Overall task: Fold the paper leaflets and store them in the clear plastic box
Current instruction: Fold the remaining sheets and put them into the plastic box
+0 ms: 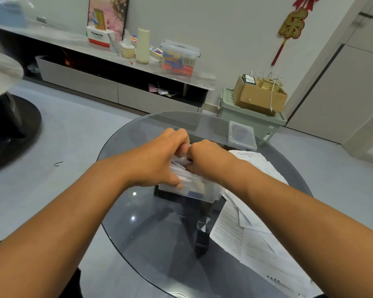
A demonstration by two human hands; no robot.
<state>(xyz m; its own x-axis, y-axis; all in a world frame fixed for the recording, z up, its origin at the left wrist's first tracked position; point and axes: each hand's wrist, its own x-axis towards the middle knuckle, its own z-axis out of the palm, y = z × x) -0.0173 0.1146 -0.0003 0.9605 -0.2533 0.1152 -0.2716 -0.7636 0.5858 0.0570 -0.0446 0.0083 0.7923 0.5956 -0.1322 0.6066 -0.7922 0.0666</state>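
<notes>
Both closed: left hand and right hand pinching folded leaflets into box on worktop. Thin, floppy, crease-prone; best gripped at folded edges.

A home living room is shown. A long, low media console with grey drawers runs along the far wall, its marble-look top crowded with household clutter: a tissue box, a cream bottle and a lidded clear storage tub. A red-and-gold Chinese ornament is hung on the far right wall. A round smoked-glass table is seen nearest, strewn with printed sheets on its right.
</notes>
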